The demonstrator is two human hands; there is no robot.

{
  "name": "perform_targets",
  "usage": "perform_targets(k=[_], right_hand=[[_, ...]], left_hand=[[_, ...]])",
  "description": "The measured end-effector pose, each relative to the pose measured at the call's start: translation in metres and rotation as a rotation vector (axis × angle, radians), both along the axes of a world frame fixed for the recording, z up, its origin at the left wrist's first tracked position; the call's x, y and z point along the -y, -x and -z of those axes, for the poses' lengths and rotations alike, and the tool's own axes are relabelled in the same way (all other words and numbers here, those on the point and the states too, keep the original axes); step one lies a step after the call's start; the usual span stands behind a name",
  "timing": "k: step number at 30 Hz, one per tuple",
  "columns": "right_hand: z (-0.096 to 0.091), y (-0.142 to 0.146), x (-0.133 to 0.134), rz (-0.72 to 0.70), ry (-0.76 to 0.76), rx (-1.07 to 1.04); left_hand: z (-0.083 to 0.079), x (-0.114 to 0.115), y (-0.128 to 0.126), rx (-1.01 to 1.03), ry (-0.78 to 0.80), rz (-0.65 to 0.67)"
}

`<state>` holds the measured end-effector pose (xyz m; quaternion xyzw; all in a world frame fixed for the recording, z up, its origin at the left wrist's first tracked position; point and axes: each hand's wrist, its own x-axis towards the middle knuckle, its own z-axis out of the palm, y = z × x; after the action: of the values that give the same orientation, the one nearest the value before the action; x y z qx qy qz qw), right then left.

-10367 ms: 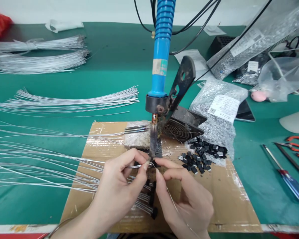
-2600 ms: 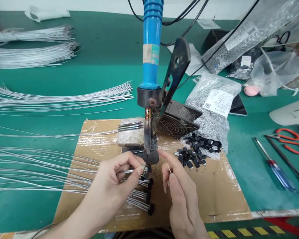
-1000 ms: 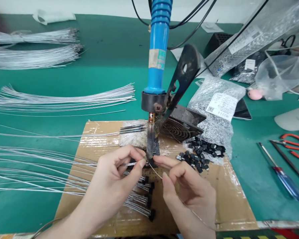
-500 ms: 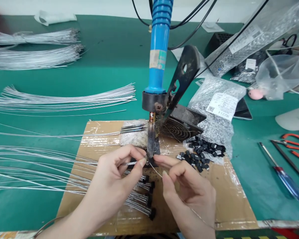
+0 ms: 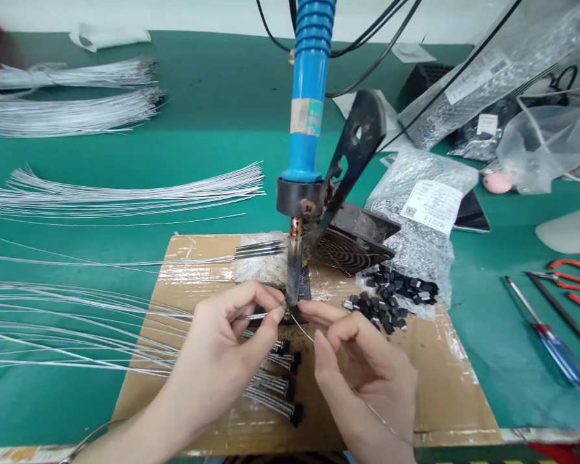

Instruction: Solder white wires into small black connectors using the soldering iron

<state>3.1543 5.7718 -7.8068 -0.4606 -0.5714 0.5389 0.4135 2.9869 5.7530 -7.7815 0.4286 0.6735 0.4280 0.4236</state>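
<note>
My left hand (image 5: 232, 348) is closed, thumb and fingers pinching thin wires (image 5: 251, 316) whose ends reach the tip of a soldering iron (image 5: 294, 277). The iron points straight down with its blue handle (image 5: 309, 90) up. From the right, my right hand (image 5: 367, 374) is closed on a thin strand of solder wire (image 5: 303, 327) that runs to the iron's tip. Exactly what sits at the tip is hidden by the fingertips. Wires with black connectors (image 5: 294, 412) lie on the cardboard below my left hand.
A black fan (image 5: 352, 245) stands behind the iron on the cardboard (image 5: 444, 386). Loose black connectors (image 5: 381, 309) and a bubble-wrap bag (image 5: 415, 193) lie to the right. Farther right are a screwdriver (image 5: 555, 348) and pliers (image 5: 575, 277). Wire bundles (image 5: 140, 193) lie at left.
Almost nothing differs. My right hand has shifted very slightly left; both hands keep their pinch at the iron's tip.
</note>
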Motion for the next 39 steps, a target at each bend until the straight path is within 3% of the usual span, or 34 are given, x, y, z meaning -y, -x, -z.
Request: perform_targets(k=[19, 28, 39], right_hand=[[0.0028, -0.0020, 0.0023, -0.016, -0.024, 0.017], [0.0023, 0.0014, 0.0020, 0.012, -0.107, 0.062], [0.0044, 0.0006, 0.0051, 0.008, -0.075, 0.041]], left_hand=[[-0.0009, 0.0014, -0.0015, -0.022, -0.027, 0.008], [-0.0024, 0.0024, -0.0034, -0.001, -0.021, 0.010], [0.0019, 0.0012, -0.0035, -0.012, -0.042, 0.003]])
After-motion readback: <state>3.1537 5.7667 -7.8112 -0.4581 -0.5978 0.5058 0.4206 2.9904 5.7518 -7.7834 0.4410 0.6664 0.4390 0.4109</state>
